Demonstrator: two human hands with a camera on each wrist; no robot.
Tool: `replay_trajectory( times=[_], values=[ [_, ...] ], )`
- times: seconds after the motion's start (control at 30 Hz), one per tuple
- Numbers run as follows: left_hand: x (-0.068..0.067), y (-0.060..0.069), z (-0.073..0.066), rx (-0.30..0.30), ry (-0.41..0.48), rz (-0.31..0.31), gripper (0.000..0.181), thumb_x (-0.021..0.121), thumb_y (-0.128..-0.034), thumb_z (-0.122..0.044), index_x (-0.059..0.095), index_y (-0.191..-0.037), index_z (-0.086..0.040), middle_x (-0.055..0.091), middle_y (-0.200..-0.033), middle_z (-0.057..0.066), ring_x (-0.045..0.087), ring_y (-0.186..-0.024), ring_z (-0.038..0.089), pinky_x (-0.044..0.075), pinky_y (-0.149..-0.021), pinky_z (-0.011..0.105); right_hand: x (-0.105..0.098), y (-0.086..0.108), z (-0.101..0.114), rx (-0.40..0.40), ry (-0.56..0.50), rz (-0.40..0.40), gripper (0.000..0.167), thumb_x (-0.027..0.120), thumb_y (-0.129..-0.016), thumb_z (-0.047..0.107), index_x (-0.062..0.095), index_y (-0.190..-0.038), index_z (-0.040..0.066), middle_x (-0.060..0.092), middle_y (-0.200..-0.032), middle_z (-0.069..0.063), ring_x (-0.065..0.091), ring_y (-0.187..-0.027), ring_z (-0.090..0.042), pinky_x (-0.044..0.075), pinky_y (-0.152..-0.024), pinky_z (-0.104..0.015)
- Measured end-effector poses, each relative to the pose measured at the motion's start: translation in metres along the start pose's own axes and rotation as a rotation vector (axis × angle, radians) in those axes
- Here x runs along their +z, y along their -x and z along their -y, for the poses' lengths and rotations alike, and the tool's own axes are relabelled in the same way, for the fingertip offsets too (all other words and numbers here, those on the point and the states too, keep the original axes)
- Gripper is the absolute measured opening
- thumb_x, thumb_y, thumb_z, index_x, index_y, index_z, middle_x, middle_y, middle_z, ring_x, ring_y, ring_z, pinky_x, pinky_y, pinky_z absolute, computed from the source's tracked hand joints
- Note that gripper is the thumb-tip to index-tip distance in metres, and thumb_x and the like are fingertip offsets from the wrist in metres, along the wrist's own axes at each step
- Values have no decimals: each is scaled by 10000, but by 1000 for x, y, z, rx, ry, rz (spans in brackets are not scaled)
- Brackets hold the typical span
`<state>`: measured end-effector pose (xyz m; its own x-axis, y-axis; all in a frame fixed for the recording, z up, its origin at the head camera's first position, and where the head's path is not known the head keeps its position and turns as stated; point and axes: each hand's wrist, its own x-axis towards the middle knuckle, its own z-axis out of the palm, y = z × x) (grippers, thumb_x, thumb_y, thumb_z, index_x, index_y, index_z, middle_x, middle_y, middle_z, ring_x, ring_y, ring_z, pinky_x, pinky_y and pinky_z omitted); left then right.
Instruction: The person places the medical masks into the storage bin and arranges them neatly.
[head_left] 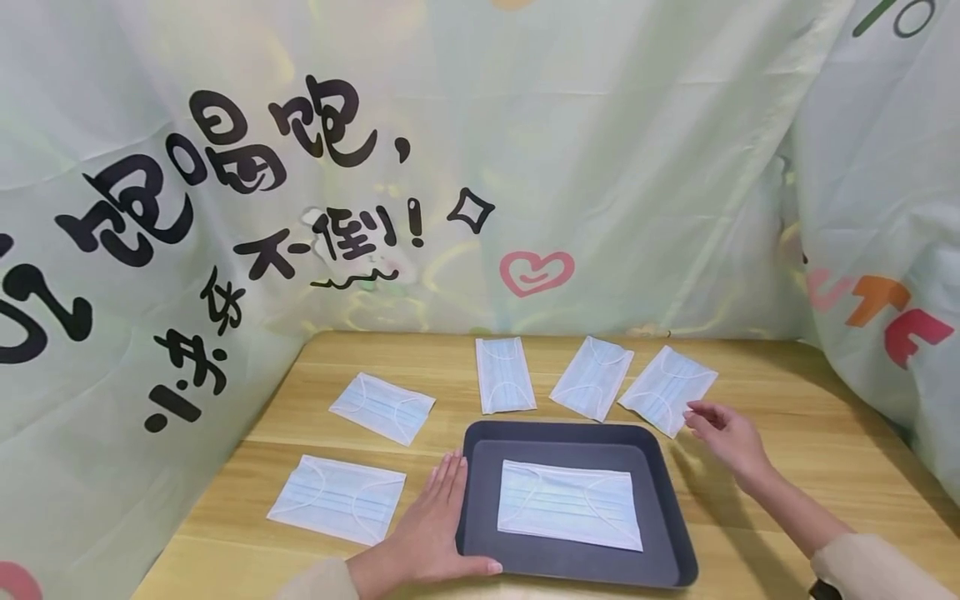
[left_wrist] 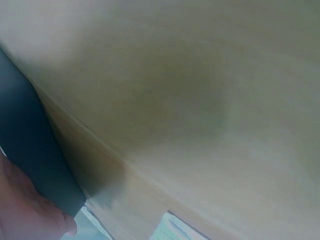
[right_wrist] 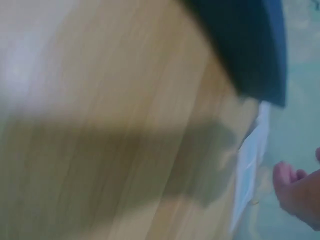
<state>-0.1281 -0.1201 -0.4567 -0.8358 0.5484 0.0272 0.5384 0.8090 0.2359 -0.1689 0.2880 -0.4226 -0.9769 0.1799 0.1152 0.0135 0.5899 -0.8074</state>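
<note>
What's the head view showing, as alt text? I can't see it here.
A person's left hand rests against the left side of a dark tray holding one pale blue mask; the right hand is at the rightmost mask of three beyond the tray, contact unclear. Two more masks lie left of the tray on a wooden table, before a printed curtain.

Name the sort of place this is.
Probably a curtained-off tabletop workspace, likely indoors: printed fabric hangs behind and on both sides of a wooden table, which holds a dark tray and flat face masks.
</note>
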Motion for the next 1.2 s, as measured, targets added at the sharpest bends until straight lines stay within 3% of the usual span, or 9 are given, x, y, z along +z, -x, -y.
replay_trajectory(
  times=[0.1, 0.17, 0.27, 0.33, 0.37, 0.53, 0.7, 0.93, 1.2],
  values=[
    [-1, 0, 0, 2, -10, -5, 1256, 434, -665, -861, 152, -1447, 80, 121, -1528, 258, 124, -1425, 365, 229, -1138, 456, -2, -5, -6, -32, 96, -24, 408, 541, -929, 195, 545, -1155, -144, 638, -997, -251, 449, -730, 157, 439, -615, -93],
    [-1, 0, 1, 6, -17, -13, 1258, 431, -664, -864, 160, -1443, 86, 131, -1524, 264, 137, -1421, 373, 233, -1134, 461, -1, -9, -12, -62, 145, -28, 420, 549, -923, 209, 544, -1160, -137, 609, -1050, -303, 566, -780, 23, 474, -647, -140],
    [-2, -1, 2, 15, -35, -20, 1258, 414, -664, -871, 168, -1441, 88, 144, -1521, 267, 152, -1418, 377, 247, -1130, 460, 0, -14, -22, -143, 208, -12, 466, 566, -903, 189, 493, -1196, -165, 539, -1136, -376, 612, -941, -361, 530, -788, -374],
    [-3, -2, 2, 15, -38, -14, 1258, 415, -665, -871, 164, -1442, 86, 141, -1522, 265, 149, -1419, 376, 248, -1132, 457, 1, -19, -28, -214, 262, 21, 533, 589, -881, 182, 440, -1229, -193, 466, -1195, -423, 480, -1069, -540, 449, -884, -547],
    [-3, -2, 3, 13, -43, -12, 1260, 411, -663, -873, 161, -1443, 85, 138, -1524, 262, 144, -1420, 374, 243, -1135, 452, 2, -22, -31, -252, 297, 38, 570, 606, -868, 180, 414, -1243, -205, 436, -1219, -437, 439, -1098, -564, 393, -909, -606],
    [-5, -3, 4, 1, -52, -11, 1270, 411, -654, -879, 157, -1447, 80, 134, -1529, 248, 134, -1425, 362, 235, -1143, 439, 2, -33, -43, -357, 440, 155, 718, 621, -866, 249, 306, -1301, -227, 337, -1304, -441, 330, -1185, -571, 295, -966, -647],
    [-4, -3, 4, -3, -46, -11, 1270, 421, -653, -876, 153, -1449, 77, 130, -1532, 244, 131, -1427, 358, 237, -1142, 439, -3, -38, -56, -380, 539, 230, 756, 579, -880, 362, 319, -1332, -185, 302, -1366, -401, 287, -1239, -549, 262, -996, -640],
    [-2, -4, 3, 0, -38, -5, 1262, 429, -659, -868, 145, -1451, 73, 116, -1534, 243, 125, -1428, 359, 231, -1145, 440, -7, -46, -66, -401, 601, 306, 759, 548, -877, 421, 347, -1359, -130, 310, -1406, -353, 242, -1289, -544, 191, -1026, -659],
    [0, -1, 1, 9, -41, 10, 1259, 417, -663, -871, 146, -1451, 74, 130, -1530, 249, 131, -1426, 362, 240, -1139, 449, -3, -36, -70, -354, 578, 333, 800, 554, -866, 437, 320, -1363, -145, 271, -1421, -363, 210, -1309, -539, 160, -1045, -654]
  ],
)
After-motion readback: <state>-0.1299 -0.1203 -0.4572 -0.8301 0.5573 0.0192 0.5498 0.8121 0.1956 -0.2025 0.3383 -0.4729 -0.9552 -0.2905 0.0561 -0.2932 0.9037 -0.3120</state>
